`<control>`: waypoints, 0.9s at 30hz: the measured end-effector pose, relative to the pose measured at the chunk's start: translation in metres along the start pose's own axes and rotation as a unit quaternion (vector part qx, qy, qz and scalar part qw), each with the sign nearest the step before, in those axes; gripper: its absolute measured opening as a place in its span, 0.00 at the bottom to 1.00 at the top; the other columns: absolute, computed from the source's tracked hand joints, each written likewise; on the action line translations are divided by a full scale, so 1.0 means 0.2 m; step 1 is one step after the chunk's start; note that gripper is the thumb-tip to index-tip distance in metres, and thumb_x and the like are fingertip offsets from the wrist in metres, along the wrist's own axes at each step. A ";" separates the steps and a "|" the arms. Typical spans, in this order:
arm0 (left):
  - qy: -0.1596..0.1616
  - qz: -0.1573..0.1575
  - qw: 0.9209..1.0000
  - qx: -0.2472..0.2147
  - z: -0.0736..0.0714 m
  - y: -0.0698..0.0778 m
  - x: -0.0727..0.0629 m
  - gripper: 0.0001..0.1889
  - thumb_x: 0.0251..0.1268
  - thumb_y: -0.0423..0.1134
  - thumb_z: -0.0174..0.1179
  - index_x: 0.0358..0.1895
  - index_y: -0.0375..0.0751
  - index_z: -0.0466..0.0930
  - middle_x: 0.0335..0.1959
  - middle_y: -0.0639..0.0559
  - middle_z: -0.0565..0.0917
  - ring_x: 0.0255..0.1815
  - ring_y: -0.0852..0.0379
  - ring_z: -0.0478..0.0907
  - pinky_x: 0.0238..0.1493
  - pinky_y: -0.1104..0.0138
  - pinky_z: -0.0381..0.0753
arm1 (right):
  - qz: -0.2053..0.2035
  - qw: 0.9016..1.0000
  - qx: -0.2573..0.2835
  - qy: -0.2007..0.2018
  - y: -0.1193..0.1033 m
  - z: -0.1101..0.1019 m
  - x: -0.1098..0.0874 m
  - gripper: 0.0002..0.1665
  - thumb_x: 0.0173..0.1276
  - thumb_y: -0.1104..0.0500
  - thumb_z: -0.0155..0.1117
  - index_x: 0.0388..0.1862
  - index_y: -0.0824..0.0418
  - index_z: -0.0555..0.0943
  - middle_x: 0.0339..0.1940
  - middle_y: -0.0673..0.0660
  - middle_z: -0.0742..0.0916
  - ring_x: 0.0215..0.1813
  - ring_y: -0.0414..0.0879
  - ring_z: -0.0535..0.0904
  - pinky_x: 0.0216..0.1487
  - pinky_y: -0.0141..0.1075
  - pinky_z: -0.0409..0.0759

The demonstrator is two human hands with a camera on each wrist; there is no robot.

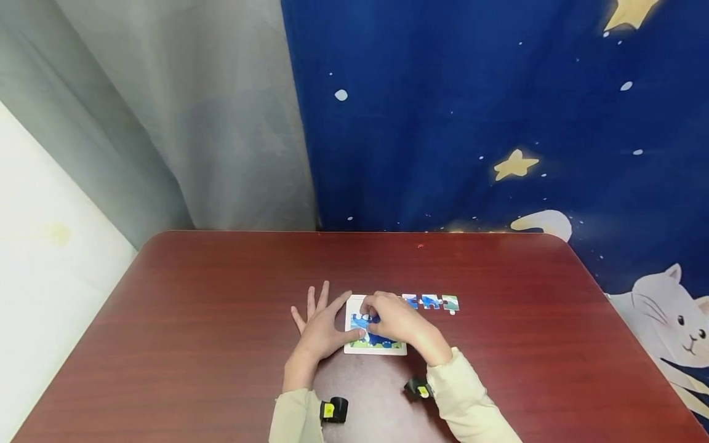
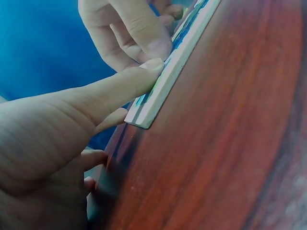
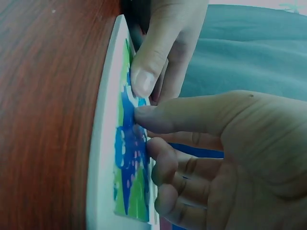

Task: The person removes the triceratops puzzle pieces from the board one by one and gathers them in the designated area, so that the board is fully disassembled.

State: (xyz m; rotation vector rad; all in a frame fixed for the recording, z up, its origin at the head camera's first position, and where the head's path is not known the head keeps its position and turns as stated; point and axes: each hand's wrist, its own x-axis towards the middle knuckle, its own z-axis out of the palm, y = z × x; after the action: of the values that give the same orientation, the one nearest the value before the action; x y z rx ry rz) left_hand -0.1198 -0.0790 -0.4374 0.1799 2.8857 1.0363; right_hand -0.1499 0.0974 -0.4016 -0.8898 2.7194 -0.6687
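Head view: white-framed jigsaw puzzle [image 1: 376, 352] flat on the dark red wood surface [image 1: 210, 344], between both hands. Left hand [image 1: 323, 332] with fingers spread on the surface left of the frame, thumb reaching over onto the picture. Right hand [image 1: 396, 317] over the upper part, fingers bent down to the picture; can't tell if it pinches a piece. Three loose pieces in a row right of the frame: purple-blue piece [image 1: 410, 300], blue piece [image 1: 430, 301], green piece [image 1: 450, 303]. Behind: grey curtain [image 1: 238, 123], blue star-print curtain [image 1: 415, 123].

Left wrist view: left thumb straight, tip on the puzzle near its edge; right fingers bent down just beside it.

Right wrist view: right thumb tip touches the blue-and-green picture with pink spots; other right fingers curled near the far edge. Left thumb is also on the picture, near the right thumb.
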 end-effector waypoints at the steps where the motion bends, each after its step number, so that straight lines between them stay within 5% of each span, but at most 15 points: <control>1: -0.001 0.002 1.000 0.000 0.00 0.00 0.00 0.41 0.46 0.57 0.69 0.67 0.53 0.67 0.74 0.41 0.46 0.72 0.38 0.30 0.57 0.34 0.21 | 0.002 1.000 0.006 0.000 0.00 0.01 0.00 0.12 0.55 0.63 0.70 0.40 0.60 0.80 0.31 0.50 0.79 0.35 0.44 0.73 0.39 0.39 0.75; 15: -0.033 0.004 0.999 0.009 -0.01 -0.01 0.00 0.46 0.40 0.57 0.71 0.69 0.54 0.63 0.74 0.42 0.43 0.72 0.39 0.27 0.56 0.34 0.20 | 0.009 0.999 0.043 -0.002 0.04 0.03 0.01 0.13 0.55 0.64 0.70 0.38 0.57 0.77 0.28 0.50 0.77 0.31 0.43 0.71 0.36 0.39 0.72; 27: -0.030 0.000 1.000 -0.007 -0.01 -0.01 0.00 0.46 0.39 0.54 0.73 0.68 0.53 0.64 0.74 0.41 0.43 0.72 0.39 0.28 0.57 0.35 0.20 | -0.030 0.999 -0.011 0.010 0.02 0.03 0.00 0.16 0.56 0.64 0.70 0.38 0.55 0.73 0.33 0.48 0.77 0.36 0.42 0.74 0.37 0.36 0.75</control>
State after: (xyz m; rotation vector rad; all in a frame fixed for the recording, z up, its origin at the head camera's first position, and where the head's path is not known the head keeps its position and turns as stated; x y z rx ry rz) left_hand -0.1208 -0.0825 -0.4372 0.2075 2.8233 1.0330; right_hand -0.1499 0.0985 -0.4081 -0.9781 2.7335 -0.6628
